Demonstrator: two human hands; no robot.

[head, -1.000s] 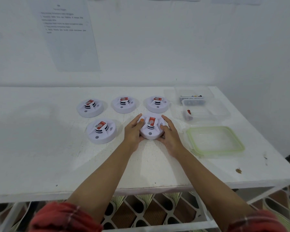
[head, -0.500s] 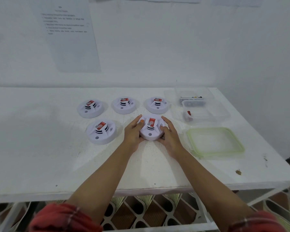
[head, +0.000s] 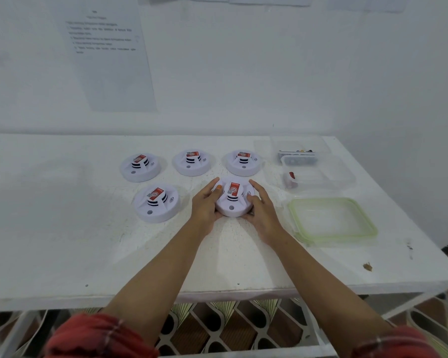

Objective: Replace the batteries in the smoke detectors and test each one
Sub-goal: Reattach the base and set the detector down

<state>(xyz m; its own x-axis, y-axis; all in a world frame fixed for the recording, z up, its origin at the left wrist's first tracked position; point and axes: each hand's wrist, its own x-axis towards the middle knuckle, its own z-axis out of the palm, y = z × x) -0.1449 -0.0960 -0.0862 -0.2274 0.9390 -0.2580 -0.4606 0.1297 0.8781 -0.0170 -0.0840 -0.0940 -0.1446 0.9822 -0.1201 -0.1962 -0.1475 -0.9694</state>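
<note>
5 smoke detectors on the white table (head: 62,241), all face up, shells closed, red sticker on each hub. Landmark: the held detector (head: 237,211), which looks to rest flat on the table. Left hand (head: 204,206) grasps its left rim, fingers along the side, thumb tucked at the near edge. Right hand (head: 263,215) grasps the right rim the same way, so the unit lies between both palms, touching both. Front-left detector (head: 157,205) sits left of the held detector. Back-left detector (head: 140,165), back-middle detector (head: 193,162) and back-right detector (head: 243,164) line up behind it, the last one near the fingertips but apart. Right of the held detector: green-rimmed lid (head: 331,220). Behind that, near clear tub (head: 321,177) with 1 small red-white item and far clear tub (head: 301,148) with dark items, maybe batteries, too small to tell. Progress judged early: no unit open, no loose battery on the table, cannot tell if any of the 5 is serviced. Likely step: twist or lift this unit to reach its battery bay. Swap and test remain for it at least.
</note>
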